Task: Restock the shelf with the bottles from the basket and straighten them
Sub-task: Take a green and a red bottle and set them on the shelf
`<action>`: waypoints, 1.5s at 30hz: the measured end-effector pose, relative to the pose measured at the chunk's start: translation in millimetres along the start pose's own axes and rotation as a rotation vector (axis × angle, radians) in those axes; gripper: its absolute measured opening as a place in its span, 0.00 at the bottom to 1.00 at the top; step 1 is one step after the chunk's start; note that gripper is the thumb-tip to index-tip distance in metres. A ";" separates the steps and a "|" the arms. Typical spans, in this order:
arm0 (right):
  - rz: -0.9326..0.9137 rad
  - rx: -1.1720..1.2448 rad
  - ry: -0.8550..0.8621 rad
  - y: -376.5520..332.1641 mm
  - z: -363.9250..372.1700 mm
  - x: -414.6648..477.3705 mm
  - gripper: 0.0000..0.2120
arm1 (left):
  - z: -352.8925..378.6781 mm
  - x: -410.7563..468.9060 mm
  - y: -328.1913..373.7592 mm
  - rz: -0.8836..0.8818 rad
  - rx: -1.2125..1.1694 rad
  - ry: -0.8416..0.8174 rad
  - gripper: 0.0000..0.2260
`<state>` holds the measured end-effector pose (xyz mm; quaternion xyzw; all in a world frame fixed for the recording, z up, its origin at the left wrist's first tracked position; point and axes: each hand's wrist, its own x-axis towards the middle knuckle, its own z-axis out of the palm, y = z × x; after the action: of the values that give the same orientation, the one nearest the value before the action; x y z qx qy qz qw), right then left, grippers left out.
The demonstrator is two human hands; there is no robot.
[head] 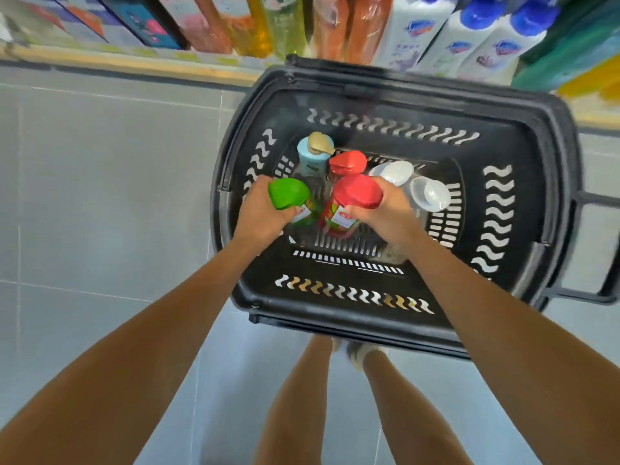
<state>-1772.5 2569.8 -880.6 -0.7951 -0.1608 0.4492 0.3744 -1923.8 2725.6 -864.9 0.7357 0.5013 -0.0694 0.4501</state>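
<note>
Seen from the head camera, a person reaches both arms down into a black plastic shopping basket [396, 290] standing on a grey tiled floor [100, 196] in front of a store shelf [134, 63]. The left hand [261, 213] is clenched around the neck of a green-capped bottle [288, 193], fingers wrapped just below the cap. The right hand [385, 209] grips a red-capped bottle [357, 191] the same way, thumb and fingers closed around its labelled shoulder. The two bottles are side by side, tilted toward the camera, over the middle of the basket. Other bottles stand deeper in the basket: a pale blue pump bottle with a gold top [315, 152], a second red-capped bottle [347, 164] and two clear-capped bottles [396, 172] at the right. On the shelf above, blurred by motion, stand rows of orange, yellow and green bottles and white bottles with blue caps [469, 38]. The person's bare legs show below the basket.
</note>
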 end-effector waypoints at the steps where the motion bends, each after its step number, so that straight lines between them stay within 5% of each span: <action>1: 0.011 0.030 0.008 -14.8 -11.0 -11.9 0.20 | -12.4 -13.0 13.7 0.004 0.001 -0.003 0.21; 21: -0.153 0.353 0.328 -331.6 -234.6 -247.2 0.20 | -235.2 -199.8 338.4 0.223 -0.464 0.036 0.19; 28: -0.235 0.403 0.432 -392.1 -292.4 -287.1 0.21 | -252.2 -235.4 427.2 0.387 -0.614 -0.098 0.14; 45: -0.490 0.253 0.419 -467.5 -461.6 -304.6 0.23 | -222.6 -283.4 613.8 0.586 -0.480 0.076 0.23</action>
<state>-1515.5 2493.5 -207.9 -0.7550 -0.2096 0.1895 0.5917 -1648.7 2640.5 -214.0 0.7238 0.2877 0.2089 0.5914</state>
